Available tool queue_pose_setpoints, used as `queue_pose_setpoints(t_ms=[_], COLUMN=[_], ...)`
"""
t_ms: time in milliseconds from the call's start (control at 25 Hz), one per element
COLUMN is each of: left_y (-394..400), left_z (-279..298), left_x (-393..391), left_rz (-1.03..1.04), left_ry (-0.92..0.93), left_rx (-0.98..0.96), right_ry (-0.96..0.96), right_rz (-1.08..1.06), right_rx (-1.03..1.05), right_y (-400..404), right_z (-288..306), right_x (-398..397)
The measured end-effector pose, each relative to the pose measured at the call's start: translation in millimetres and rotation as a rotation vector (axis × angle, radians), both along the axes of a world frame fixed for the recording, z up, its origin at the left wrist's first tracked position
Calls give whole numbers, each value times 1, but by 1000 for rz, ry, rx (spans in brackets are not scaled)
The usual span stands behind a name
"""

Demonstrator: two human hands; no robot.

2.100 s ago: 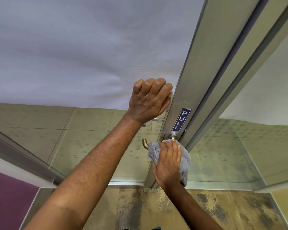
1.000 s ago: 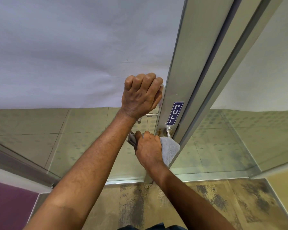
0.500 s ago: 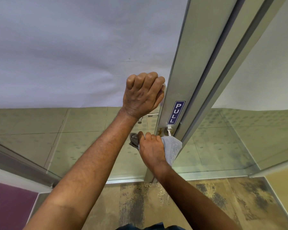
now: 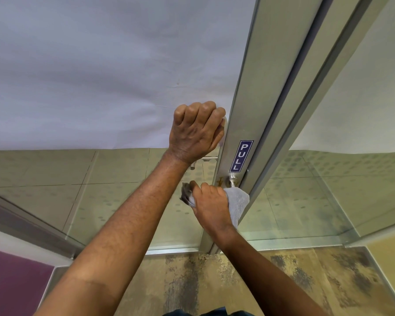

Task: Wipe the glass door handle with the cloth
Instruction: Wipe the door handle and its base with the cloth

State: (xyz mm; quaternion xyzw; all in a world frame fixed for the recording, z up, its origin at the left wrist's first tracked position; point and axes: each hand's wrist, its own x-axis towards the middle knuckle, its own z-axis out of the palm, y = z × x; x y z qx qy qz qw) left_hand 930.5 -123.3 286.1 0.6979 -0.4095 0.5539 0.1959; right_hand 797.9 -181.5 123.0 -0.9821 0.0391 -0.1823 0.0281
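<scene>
Nearest to us, at the bottom edge, a sliver of dark blue clothing (image 4: pixel 205 312) shows above the mottled, stained floor (image 4: pixel 294 281), with a purple panel (image 4: pixel 12 283) low on the left. Our two bare forearms reach up and forward from here.

Our right hand (image 4: pixel 211 207) sits lower and closer. It is closed around a grey cloth (image 4: pixel 237 200), fingers curled over the bundle, and the cloth bulges out to the right of the hand with a darker corner poking out on the left by the fingertips. Hand and cloth cover the lower part of the door handle, so we cannot see the bar itself there; only its round metal mount (image 4: pixel 232 180) shows just above the cloth, fixed to the door's metal stile (image 4: pixel 251 99).

Just above the mount, a blue PULL sign (image 4: pixel 241 156) is stuck upright on the stile.

Higher still, our left hand (image 4: pixel 195 133) is clenched into a fist right beside the stile, knuckles up. It appears to grip the upper part of the handle, though the fist hides what it holds.

Beyond the hands lie the glass panels (image 4: pixel 328 190) with a faint dotted pattern, showing pale tiles behind. The upper glass (image 4: pixel 100 65) is covered by an opaque, whitish sheet.
</scene>
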Motion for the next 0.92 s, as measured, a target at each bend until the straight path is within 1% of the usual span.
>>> queue_pose_setpoints(t_ms=[160, 280, 360, 520, 720, 800, 920], left_y=[1, 1, 1, 0, 0, 0, -1], left_z=[0, 1, 1, 2, 1, 1, 1], left_x=[0, -2, -1, -1, -2, -1, -1], left_rz=[3, 4, 9, 15, 33, 38, 39], left_ry=[7, 2, -8, -7, -20, -26, -33], left_rx=[-5, -5, -1, -5, -3, -4, -11], right_ry=[-120, -129, -106, -29, 150, 148, 18], right_rz=[98, 143, 148, 119, 212, 180, 28], right_rx=[-120, -172, -174, -90, -106, -93, -27], right_y=[-25, -58, -66, -57, -56, -48, -25], right_z=[-29, -30, -26, -8, 20, 22, 17], right_x=[-19, -27, -26, -19, -2, -1, -4])
